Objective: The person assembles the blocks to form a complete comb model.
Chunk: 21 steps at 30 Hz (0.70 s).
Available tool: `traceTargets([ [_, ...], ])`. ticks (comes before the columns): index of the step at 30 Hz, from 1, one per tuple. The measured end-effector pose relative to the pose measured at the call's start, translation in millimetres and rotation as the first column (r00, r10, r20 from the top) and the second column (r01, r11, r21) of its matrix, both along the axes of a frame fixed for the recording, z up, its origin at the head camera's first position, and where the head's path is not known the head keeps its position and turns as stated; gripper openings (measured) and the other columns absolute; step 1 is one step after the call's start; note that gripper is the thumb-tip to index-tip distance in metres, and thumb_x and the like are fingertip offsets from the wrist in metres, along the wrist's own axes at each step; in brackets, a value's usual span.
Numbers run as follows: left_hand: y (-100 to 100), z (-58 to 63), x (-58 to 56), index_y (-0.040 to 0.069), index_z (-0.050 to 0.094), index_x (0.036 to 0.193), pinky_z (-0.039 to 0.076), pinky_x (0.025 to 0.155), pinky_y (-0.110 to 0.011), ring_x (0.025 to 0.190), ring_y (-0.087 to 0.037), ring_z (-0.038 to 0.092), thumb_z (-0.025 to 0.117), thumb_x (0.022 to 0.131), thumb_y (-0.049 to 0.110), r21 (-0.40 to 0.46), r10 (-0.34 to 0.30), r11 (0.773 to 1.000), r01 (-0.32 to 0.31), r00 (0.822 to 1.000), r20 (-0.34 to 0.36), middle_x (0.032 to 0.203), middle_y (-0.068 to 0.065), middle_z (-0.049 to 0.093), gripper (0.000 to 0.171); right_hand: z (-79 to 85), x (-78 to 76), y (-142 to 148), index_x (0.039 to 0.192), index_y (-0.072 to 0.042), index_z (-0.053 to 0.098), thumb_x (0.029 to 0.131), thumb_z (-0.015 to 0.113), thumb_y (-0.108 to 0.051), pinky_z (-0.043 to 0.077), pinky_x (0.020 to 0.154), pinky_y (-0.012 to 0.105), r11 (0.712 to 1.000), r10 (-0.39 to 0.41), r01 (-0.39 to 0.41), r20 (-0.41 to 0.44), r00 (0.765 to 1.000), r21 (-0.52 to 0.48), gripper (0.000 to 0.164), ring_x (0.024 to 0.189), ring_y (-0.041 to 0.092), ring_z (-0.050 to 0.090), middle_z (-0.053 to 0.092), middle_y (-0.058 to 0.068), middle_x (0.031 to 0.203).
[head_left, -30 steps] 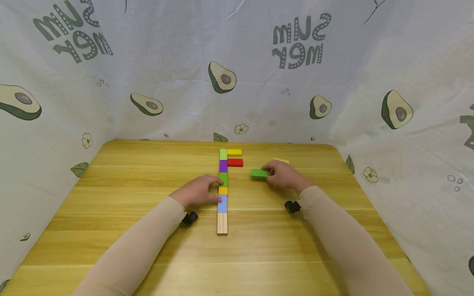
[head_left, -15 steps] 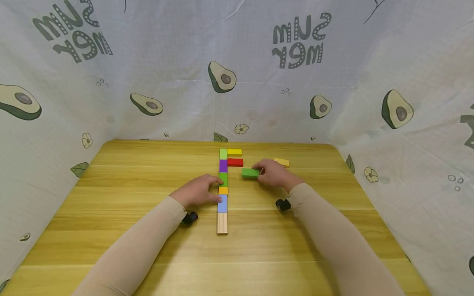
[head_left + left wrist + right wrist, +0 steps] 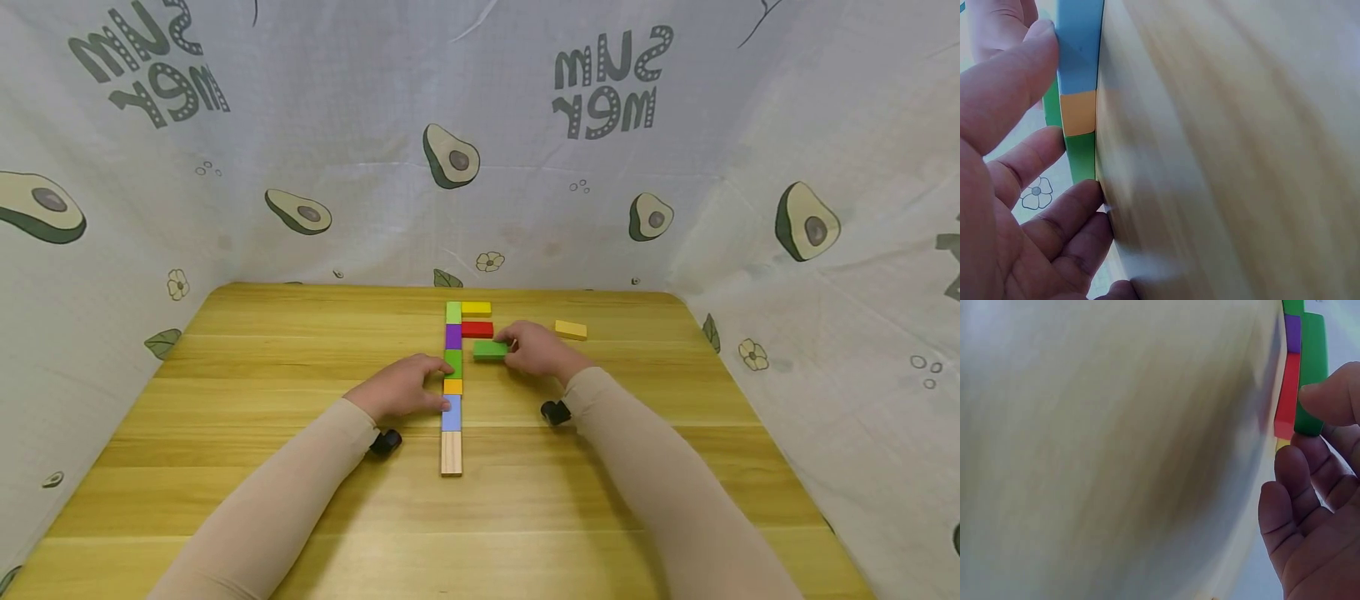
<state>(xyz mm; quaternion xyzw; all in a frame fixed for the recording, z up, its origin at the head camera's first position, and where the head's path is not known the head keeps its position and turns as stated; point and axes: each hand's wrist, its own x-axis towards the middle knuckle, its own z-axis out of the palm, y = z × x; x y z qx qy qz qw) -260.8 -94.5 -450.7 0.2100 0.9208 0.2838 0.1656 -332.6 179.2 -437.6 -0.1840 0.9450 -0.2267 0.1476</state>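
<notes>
A column of flat wooden blocks runs away from me on the table: a plain wood block (image 3: 451, 454), a blue block (image 3: 452, 413), an orange block (image 3: 453, 387), a green block (image 3: 453, 363), a purple block (image 3: 453, 337) and a light green block (image 3: 453, 312). My left hand (image 3: 399, 387) rests against its left side, thumb at the blue block, a fingertip on the green one. Between thumb and fingers, my right hand (image 3: 542, 350) pinches a longer green block (image 3: 1313, 369), held just right of the column and nearer me than the red block (image 3: 477, 330).
A yellow block (image 3: 476, 309) sticks out rightward from the column's far end, beyond the red one. To the right lies a pale yellow block (image 3: 571, 330) by itself. A patterned cloth (image 3: 360, 133) hangs behind and beside the table (image 3: 262, 367).
My right hand has carried the longer green block leftward, up close to the column. The pale yellow block behind it has come into full view. My left hand has stayed in place.
</notes>
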Motion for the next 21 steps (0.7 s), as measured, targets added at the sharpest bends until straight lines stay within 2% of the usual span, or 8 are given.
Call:
traceTargets([
  [8, 0, 0.5, -0.5, 0.016, 0.061, 0.145, 0.039, 0.124, -0.05, 0.147, -0.032, 0.049, 0.082, 0.093, 0.037, 0.001, -0.002, 1.0, 0.002, 1.0, -0.004, 0.155, -0.009, 0.055, 0.06, -8.8, -5.1, -9, 0.138, -0.005, 0.068, 0.096, 0.069, -0.006, 0.053, 0.11, 0.046, 1.0, -0.006, 0.006, 0.025, 1.0, -0.006, 0.042, 0.115, 0.03, 0.064, 0.068, 0.014, 0.129],
  [21, 0, -1.5, -2.0, 0.016, 0.061, 0.145, 0.038, 0.124, -0.05, 0.147, -0.032, 0.049, 0.082, 0.093, 0.037, 0.0, 0.0, 1.0, 0.0, 1.0, -0.001, 0.155, -0.01, 0.055, 0.059, -8.4, -4.1, -16, 0.139, -0.005, 0.067, 0.097, 0.069, -0.006, 0.051, 0.113, 0.046, 1.0, -0.013, 0.012, 0.041, 0.999, 0.004, 0.042, 0.115, 0.03, 0.063, 0.068, 0.014, 0.129],
])
